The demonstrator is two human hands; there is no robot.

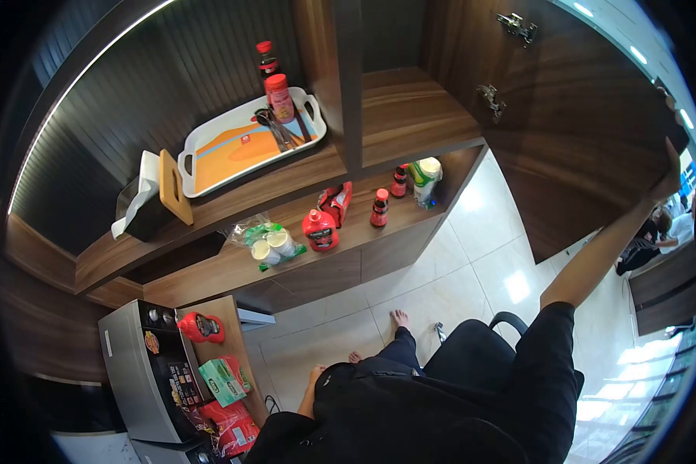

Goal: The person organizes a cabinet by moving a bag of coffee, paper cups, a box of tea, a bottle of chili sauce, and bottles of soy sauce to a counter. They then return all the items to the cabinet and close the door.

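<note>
Cabinet door point(588, 139) stands open, its positioning seemingly in hand and needing steady guidance next, right hand point(667, 182) at its edge, left hand point(315, 376) low, both grips unclear.

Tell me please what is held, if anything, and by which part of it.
The right grip is at the outer edge of the open cabinet door; whether it clasps or only touches cannot be told. The left grip is partly hidden; nothing held shows.

The right hand point(667, 178) is at the cabinet door's point(568, 147) outer edge; a tray point(228, 161) lies along the shelf's point(243, 192) front edge.
</note>
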